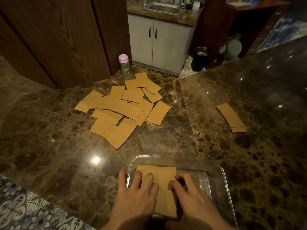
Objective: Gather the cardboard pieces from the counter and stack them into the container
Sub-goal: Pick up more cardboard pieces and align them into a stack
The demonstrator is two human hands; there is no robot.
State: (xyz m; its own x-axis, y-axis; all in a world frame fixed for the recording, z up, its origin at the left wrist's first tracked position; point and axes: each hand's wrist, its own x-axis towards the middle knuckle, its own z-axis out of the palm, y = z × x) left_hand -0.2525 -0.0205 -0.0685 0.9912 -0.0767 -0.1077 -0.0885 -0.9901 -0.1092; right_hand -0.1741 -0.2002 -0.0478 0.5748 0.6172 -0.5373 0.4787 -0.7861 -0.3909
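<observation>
Brown marble counter with a clear container near its front edge.
The left hand lies flat, fingers spread, on the stacked cardboard inside the container. The right hand touches it with bent fingers; I cannot tell if it grips. A loose cardboard pile lies farther back, and a small stack sits off to the right.

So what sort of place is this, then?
Most likely a home kitchen: a polished marble counter, a steel sink set over white cabinet doors behind it, and patterned floor tiles.
</observation>
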